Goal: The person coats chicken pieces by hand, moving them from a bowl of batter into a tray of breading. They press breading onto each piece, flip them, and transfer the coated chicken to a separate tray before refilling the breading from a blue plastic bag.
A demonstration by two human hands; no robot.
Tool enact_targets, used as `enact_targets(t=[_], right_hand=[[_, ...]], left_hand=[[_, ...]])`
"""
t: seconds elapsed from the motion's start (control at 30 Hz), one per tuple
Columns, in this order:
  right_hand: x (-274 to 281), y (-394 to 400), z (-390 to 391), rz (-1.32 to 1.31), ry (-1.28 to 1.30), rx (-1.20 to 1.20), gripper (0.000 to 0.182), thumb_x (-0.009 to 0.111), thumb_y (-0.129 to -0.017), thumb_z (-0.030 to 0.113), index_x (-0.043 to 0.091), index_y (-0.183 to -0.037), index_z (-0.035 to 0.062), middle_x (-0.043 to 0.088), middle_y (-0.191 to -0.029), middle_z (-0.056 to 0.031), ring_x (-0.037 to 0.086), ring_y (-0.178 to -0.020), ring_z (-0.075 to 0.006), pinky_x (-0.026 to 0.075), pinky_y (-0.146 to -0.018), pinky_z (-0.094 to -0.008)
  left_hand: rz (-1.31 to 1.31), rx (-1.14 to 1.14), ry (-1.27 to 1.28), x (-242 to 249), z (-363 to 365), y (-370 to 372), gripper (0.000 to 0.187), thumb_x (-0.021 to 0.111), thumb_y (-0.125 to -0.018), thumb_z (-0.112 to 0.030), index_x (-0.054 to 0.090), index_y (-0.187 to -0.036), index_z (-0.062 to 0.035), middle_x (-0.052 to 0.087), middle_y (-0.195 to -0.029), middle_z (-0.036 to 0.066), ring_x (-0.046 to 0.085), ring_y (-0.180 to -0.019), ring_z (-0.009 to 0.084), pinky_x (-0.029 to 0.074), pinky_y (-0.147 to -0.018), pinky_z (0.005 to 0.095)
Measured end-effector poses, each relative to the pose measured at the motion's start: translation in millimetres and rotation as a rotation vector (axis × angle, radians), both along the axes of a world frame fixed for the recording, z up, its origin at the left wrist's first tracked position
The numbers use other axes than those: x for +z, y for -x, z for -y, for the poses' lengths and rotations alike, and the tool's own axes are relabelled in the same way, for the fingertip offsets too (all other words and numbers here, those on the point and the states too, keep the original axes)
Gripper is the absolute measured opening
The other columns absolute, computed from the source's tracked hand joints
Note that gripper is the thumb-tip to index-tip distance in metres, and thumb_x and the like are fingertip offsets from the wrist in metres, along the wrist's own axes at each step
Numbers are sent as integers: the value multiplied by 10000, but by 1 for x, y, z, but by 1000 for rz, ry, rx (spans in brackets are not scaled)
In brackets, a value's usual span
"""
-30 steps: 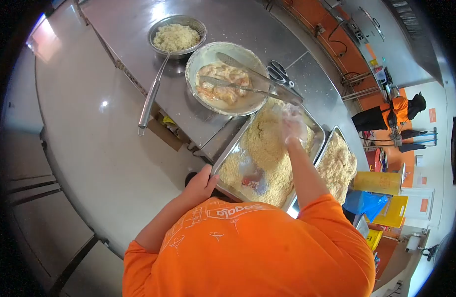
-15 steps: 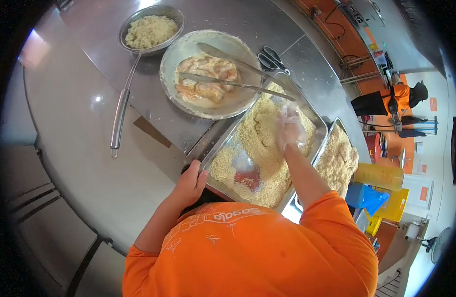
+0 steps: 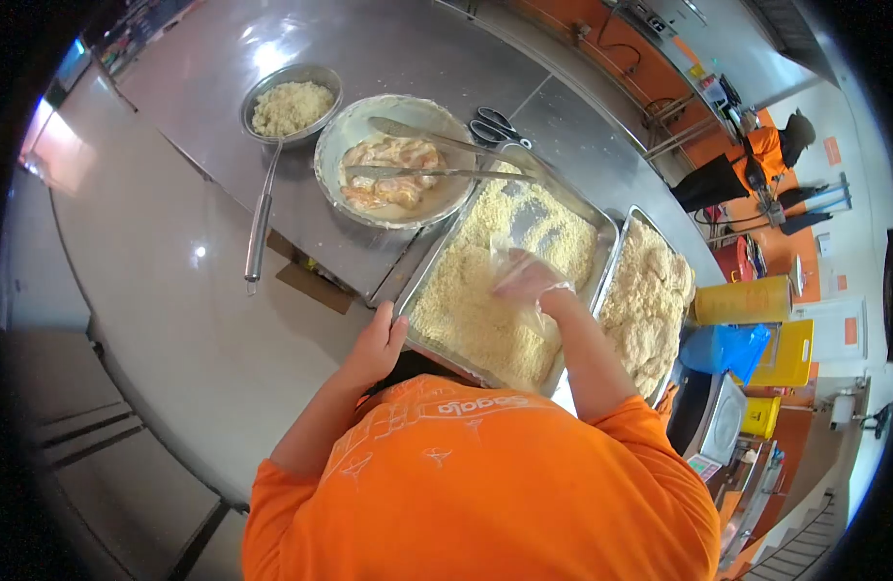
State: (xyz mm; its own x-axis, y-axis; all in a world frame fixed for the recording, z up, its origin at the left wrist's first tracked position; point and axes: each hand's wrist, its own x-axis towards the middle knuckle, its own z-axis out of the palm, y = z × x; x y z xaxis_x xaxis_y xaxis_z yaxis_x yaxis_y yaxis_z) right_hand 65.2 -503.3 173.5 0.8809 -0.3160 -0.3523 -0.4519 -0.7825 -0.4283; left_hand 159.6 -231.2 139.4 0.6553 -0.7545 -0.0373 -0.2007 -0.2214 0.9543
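My left hand (image 3: 377, 347) grips the near left corner of a metal tray (image 3: 609, 254) with its fingers closed on the rim. Pale yellow crumbs (image 3: 466, 310) cover much of the tray's bottom. My right hand (image 3: 526, 278), in a clear loose plastic glove, is down in the crumbs near the tray's middle; its fingertips are hidden. Metal tongs (image 3: 427, 172) lie across a white bowl (image 3: 324, 184) and the tray's far edge. Raw meat pieces (image 3: 393, 167) sit in pale batter in the bowl.
A strainer (image 3: 258, 232) with more crumbs (image 3: 293, 107) stands left of the bowl. Black scissors (image 3: 495, 126) lie beyond the tray. A second tray (image 3: 687, 276) of crumb-coated pieces (image 3: 645, 300) adjoins on the right. A person in orange (image 3: 768, 160) stands farther off.
My right hand has moved left and nearer to me through the crumbs. Crumbs now cover the bare patch of tray bottom near me. My left hand stays on the corner.
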Motion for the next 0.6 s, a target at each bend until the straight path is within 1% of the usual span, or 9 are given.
enact_targets(t=[0.03, 0.1, 0.17, 0.27, 0.3, 0.37, 0.47, 0.53, 0.6], right_hand=[[-9, 1, 2, 35, 3, 104, 268, 568, -672, 209, 576, -895, 60, 605, -803, -81, 556, -725, -208, 430, -719, -289], [-14, 1, 4, -45, 236, 420, 171, 565, -628, 171, 593, -769, 78, 598, -740, -64, 547, -679, -208, 426, -695, -287], [15, -8, -18, -306, 687, 824, 81, 555, -590, 142, 586, -650, 97, 586, -682, -48, 536, -653, -207, 419, -675, -286], [8, 8, -23, 6, 556, 471, 64, 538, -578, 91, 584, -621, 95, 567, -642, -39, 536, -687, -207, 417, -690, -299], [5, 12, -24, 88, 518, 398, 71, 533, -578, 77, 584, -625, 90, 563, -638, -36, 535, -696, -205, 416, -693, -301], [2, 15, -15, 177, 482, 383, 99, 528, -594, 60, 587, -673, 67, 558, -659, -34, 534, -712, -193, 415, -693, -299], [58, 26, -23, 180, 1096, 533, 123, 529, -673, 74, 586, -779, 48, 575, -750, -41, 540, -725, -191, 421, -708, -271], [59, 31, -14, 431, 517, 69, 151, 529, -727, 118, 580, -849, 44, 575, -785, -41, 541, -738, -187, 424, -739, -264], [64, 30, -9, 540, 299, -168, 196, 529, -760, 144, 562, -922, 39, 574, -803, -57, 549, -742, -194, 439, -742, -275]], left_hand=[[-6, -8, -15, 0, -1, 0, 216, 408, -875, -220, 338, -834, -19, 380, -638, 166, 410, -575, 266, 361, -554, 367], [-16, -23, -41, 0, 0, -1, 219, 409, -876, -223, 338, -837, -19, 383, -639, 162, 422, -581, 244, 362, -556, 368], [4, -5, -17, -8, 1, -1, 226, 414, -875, -228, 338, -840, -18, 397, -644, 165, 433, -590, 249, 366, -562, 370], [-1, -1, -22, -14, 0, 0, 255, 407, -880, -242, 369, -950, 0, 436, -726, 160, 440, -660, 239, 372, -619, 357], [-5, 0, -29, -13, 0, 0, 284, 402, -883, -248, 384, -1004, 9, 453, -765, 157, 441, -692, 232, 375, -645, 350], [-1, 0, -62, -8, -1, 1, 278, 398, -885, -252, 382, -994, 3, 447, -763, 158, 437, -696, 227, 377, -654, 345], [-18, -28, -125, -9, -1, -2, 270, 396, -886, -256, 379, -980, -3, 447, -774, 162, 437, -712, 231, 379, -676, 341], [-29, -43, -145, -12, -2, -2, 265, 395, -886, -257, 376, -969, -6, 450, -784, 165, 440, -724, 238, 379, -688, 341], [-22, -38, -128, -12, -1, -2, 260, 395, -886, -258, 373, -957, -9, 454, -793, 169, 444, -734, 247, 378, -695, 343]])
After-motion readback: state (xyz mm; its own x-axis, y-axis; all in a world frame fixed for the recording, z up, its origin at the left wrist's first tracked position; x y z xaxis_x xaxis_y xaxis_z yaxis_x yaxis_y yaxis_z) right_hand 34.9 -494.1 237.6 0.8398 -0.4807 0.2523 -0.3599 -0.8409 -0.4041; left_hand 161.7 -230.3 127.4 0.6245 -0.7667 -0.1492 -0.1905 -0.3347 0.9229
